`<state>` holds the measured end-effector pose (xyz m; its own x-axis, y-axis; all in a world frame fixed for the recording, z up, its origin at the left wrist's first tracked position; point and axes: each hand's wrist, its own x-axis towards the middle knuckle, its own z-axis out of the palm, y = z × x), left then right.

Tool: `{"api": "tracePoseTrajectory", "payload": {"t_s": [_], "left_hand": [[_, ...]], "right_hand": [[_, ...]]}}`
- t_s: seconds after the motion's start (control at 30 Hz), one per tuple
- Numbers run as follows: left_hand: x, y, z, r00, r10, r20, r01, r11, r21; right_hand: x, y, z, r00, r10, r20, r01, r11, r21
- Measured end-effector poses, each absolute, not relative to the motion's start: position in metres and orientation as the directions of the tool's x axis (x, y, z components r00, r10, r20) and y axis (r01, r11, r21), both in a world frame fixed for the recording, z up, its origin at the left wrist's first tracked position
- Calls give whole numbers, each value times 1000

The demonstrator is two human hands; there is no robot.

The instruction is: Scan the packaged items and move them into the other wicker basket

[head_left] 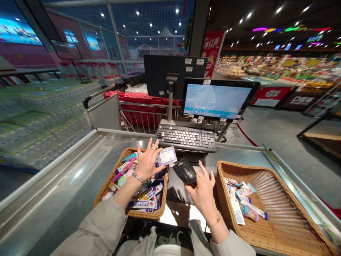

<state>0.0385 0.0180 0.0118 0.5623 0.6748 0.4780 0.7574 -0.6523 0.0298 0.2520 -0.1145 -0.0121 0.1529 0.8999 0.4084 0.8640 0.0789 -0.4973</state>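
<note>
Two wicker baskets stand on the steel bench (53, 177): the left basket (144, 215) heaped with packets (141, 203), the right basket (239, 168) holding fewer (239, 206). The left hand (147, 163) grasps a flat packet (167, 155); the right hand (204, 195) grips a black barcode scanner (185, 171).

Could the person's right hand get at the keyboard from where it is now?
Probably yes. The right hand is just in front of the keyboard, and nothing blocks the way. However, it is gripping a handheld barcode scanner, which it would likely need to put down before pressing keys.
</note>
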Motion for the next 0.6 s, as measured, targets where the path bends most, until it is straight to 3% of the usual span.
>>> {"api": "tracePoseTrajectory", "payload": {"t_s": [0.6], "left_hand": [[40,22,10,559,681,473,764,-645,28]], "right_hand": [[252,-112,-11,131,901,413,871,94,-483]]}}
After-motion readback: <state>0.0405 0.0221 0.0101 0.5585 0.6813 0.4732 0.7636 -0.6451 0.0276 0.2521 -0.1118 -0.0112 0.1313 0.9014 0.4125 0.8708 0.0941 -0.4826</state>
